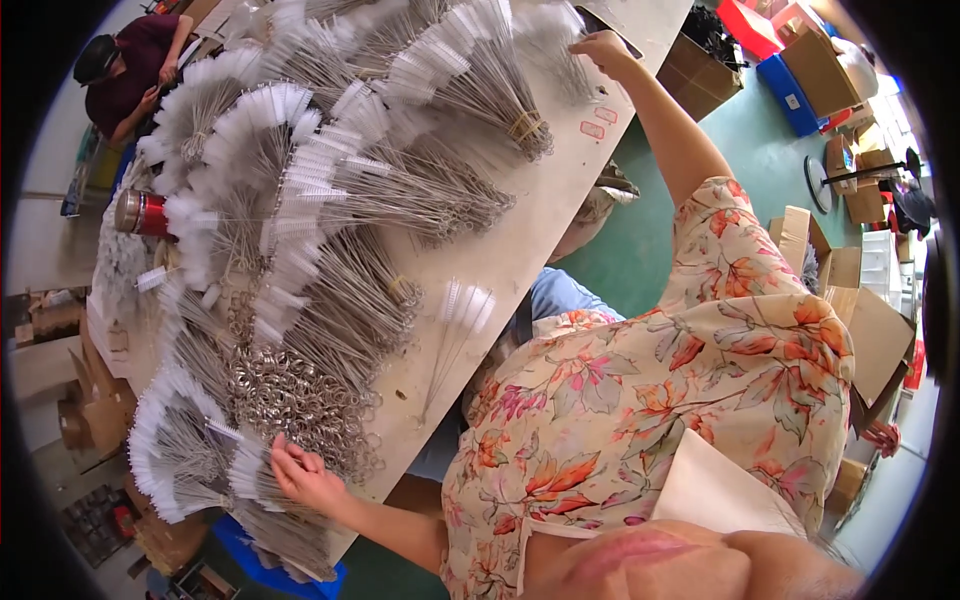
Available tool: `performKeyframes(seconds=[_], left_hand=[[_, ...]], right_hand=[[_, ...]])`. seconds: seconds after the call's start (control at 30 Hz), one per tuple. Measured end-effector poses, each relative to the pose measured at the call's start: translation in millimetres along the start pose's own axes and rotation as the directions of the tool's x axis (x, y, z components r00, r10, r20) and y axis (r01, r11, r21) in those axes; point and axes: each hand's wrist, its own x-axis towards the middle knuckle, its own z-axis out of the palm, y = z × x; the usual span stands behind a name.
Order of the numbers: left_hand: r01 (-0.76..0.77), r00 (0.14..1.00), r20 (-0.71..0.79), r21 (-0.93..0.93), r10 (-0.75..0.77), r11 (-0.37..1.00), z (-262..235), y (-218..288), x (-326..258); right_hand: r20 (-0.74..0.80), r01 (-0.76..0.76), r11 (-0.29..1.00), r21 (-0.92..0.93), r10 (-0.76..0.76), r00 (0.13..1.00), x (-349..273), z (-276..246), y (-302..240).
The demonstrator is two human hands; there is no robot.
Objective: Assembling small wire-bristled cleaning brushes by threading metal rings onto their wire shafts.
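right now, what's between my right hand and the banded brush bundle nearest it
In the head view, white-tipped wire brushes lie between the right hand and the banded bundle.

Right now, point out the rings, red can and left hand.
Rings [300, 402]: head view, pile's middle.
Red can [151, 215]: head view, its side.
Left hand [310, 482]: head view, middle of the hand.

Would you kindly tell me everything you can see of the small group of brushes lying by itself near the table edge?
The small group of brushes has white, bristly heads on thin grey stems that look like metal wire. It lies on the pale table near its edge, heads spread side by side, stems converging toward the other end. Neither the left hand nor the right hand touches it; the exact count is unclear.
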Motion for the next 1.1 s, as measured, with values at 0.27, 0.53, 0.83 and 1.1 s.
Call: performKeyframes(seconds=[0.27,0.53,0.83,1.1], left_hand=[[-0.056,0.994,0.096,0.008,0.055,0.998,9,0,3],[-0.042,0.995,0.087,-0.087,0.05,0.995,14,-2,-7],[-0.227,0.881,0.42,-0.034,0.22,0.973,110,29,-29],[-0.849,0.518,0.37,0.118,0.771,0.514,137,11,-11]], right_hand=[[0.112,0.135,0.987,0.092,-0.145,0.983,20,-5,-8],[-0.404,0.543,0.836,-0.074,-0.523,0.75,-41,-8,-85],[0.266,0.022,0.306,0.952,-0.859,0.438,-244,87,-222],[0.277,0.167,0.334,0.928,-0.915,0.294,-359,129,-230]])
